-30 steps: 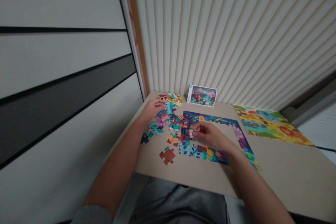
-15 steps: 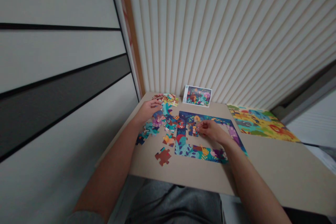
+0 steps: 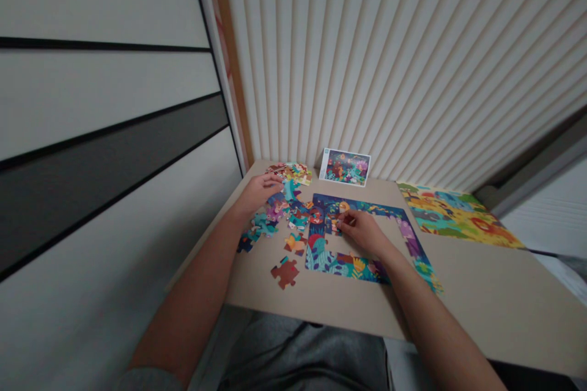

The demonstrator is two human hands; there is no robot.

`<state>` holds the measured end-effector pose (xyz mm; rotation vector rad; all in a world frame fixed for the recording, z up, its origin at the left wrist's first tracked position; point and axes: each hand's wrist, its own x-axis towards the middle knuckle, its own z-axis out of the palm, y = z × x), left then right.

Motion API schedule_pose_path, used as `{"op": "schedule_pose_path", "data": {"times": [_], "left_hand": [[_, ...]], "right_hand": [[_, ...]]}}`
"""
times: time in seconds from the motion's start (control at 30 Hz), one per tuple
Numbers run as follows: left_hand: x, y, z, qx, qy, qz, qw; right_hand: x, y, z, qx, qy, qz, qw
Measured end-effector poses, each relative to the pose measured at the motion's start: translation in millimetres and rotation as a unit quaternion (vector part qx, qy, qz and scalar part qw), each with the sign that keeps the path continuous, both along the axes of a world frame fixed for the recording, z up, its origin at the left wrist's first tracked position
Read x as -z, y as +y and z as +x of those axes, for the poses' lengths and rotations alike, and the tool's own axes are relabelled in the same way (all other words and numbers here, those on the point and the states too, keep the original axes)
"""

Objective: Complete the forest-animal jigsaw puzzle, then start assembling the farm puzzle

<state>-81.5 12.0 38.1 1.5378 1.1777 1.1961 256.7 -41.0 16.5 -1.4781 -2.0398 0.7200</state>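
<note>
A partly assembled jigsaw puzzle (image 3: 316,266) lies on the table as a frame of joined, colourful pieces around a bare middle. My right hand (image 3: 362,231) is over its left inner side, thumb and fingers closed on a small puzzle piece (image 3: 334,226), partly hidden by the fingertips, against the frame's upper left inner corner. On the left, my left hand (image 3: 259,192) rests by the heap of loose pieces (image 3: 276,208), its fingers stretched out and holding nothing. Nearer me lie an orange and brown piece (image 3: 296,244) and a brown piece (image 3: 285,272).
A picture card (image 3: 346,167) of the puzzle leans against the pleated curtain (image 3: 367,61). Yellowish pieces (image 3: 298,173) lie at the back left. A finished animal puzzle (image 3: 454,214) lies at the right. A white panelled surface (image 3: 137,208) borders the table's left side.
My right hand has moved slightly left along with the puzzle piece, which now sits closer to the frame's left inner edge. My left hand has stayed in place.
</note>
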Motion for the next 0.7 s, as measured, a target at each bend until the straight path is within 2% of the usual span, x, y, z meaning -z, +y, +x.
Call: {"op": "schedule_pose_path", "data": {"times": [0.23,0.53,0.7], "left_hand": [[1.7,3,-1,-0.006,-0.009,0.001,1.0],[-0.5,0,-1,0.001,-0.029,-0.019,0.999],[0.4,2,-2,-0.019,-0.022,-0.005,1.0]], "right_hand": [[-2.2,-3,6,-0.037,0.01,-0.047,0.998],[0.8,0,8,-0.027,-0.004,-0.037,0.999],[-9.0,-5,-3,-0.018,0.092,-0.052,0.994]]}}
